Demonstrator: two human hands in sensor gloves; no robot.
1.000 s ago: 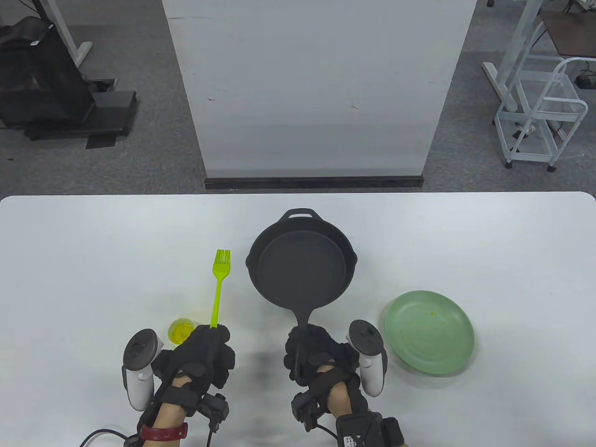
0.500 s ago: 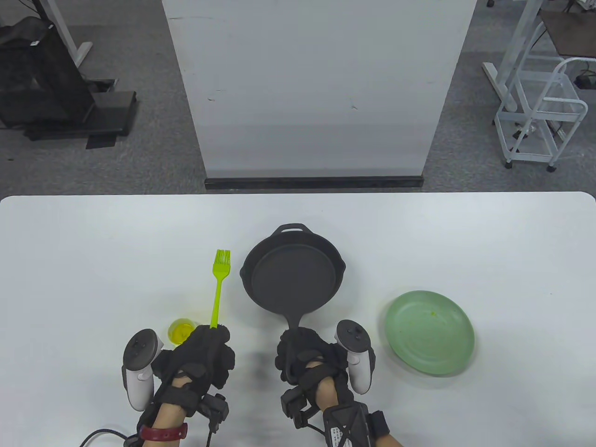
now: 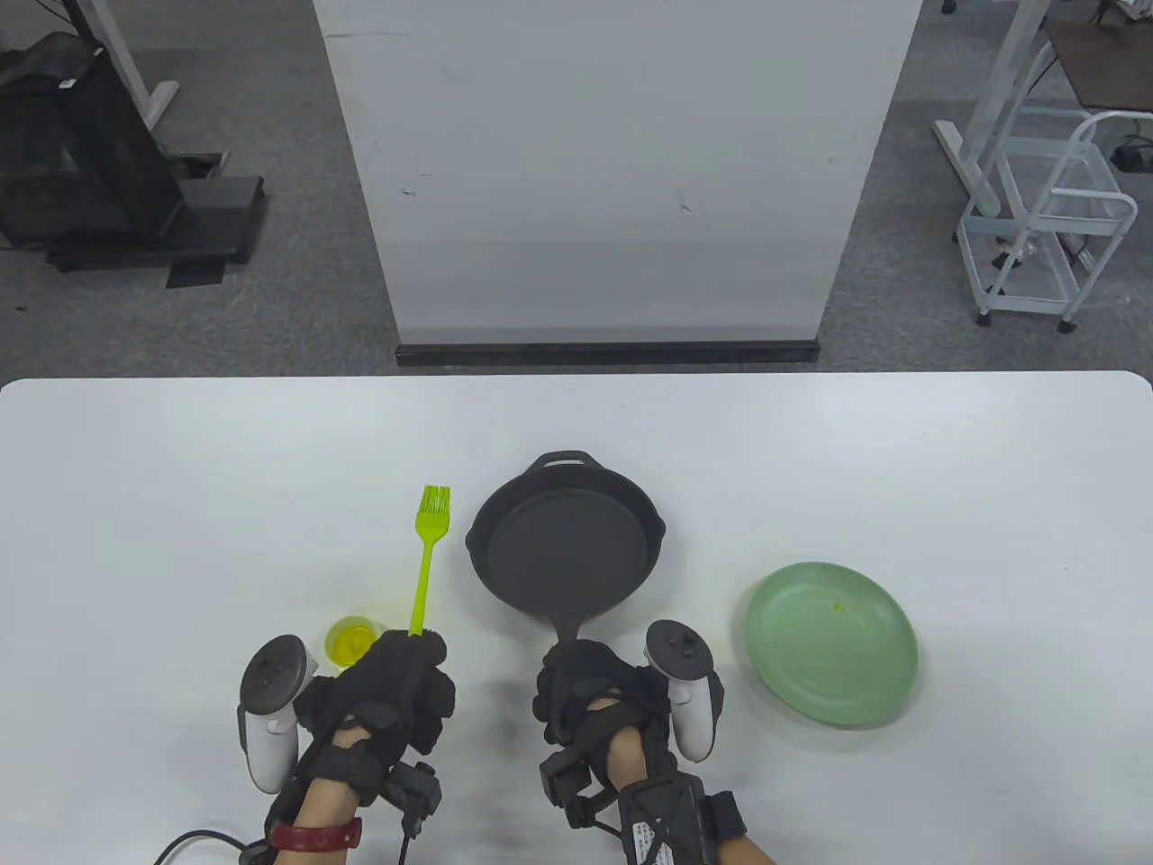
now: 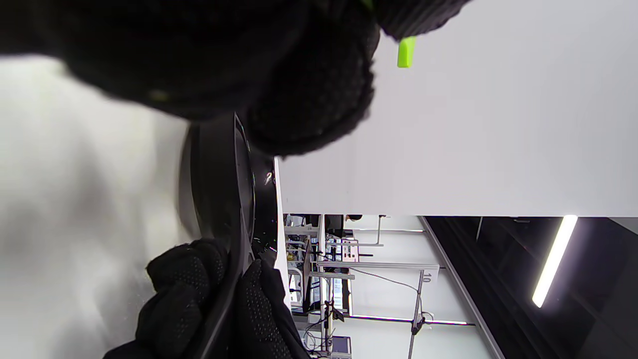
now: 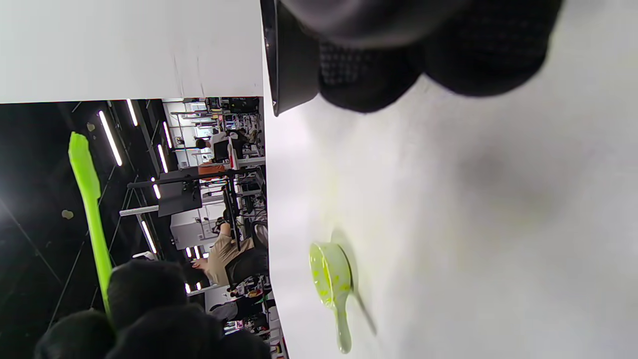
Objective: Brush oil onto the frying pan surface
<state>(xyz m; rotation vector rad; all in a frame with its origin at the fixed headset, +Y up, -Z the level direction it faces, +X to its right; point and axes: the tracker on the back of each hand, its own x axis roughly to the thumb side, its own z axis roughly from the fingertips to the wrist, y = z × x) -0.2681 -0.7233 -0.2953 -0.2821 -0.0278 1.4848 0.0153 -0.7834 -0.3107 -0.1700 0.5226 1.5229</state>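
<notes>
A black cast-iron frying pan (image 3: 563, 543) sits mid-table, its handle pointing toward me. My right hand (image 3: 590, 689) grips that handle; the pan's rim shows in the right wrist view (image 5: 286, 60). My left hand (image 3: 387, 689) grips the handle end of a lime-green silicone brush (image 3: 426, 559), held above the table with its bristles pointing away, left of the pan. The brush also shows in the right wrist view (image 5: 89, 219), and its handle tip in the left wrist view (image 4: 406, 51). A small cup of yellow oil (image 3: 349, 641) stands beside the left hand, and shows in the right wrist view (image 5: 330, 279).
A green plate (image 3: 830, 642) lies on the white table (image 3: 946, 468) to the right of the right hand. A white panel (image 3: 612, 171) stands behind the table's far edge. A white wire cart (image 3: 1045, 225) stands on the floor at the far right.
My right hand has pulled the pan a little left and toward me and set it level. The brush has tilted slightly right. The left hand has stayed in place.
</notes>
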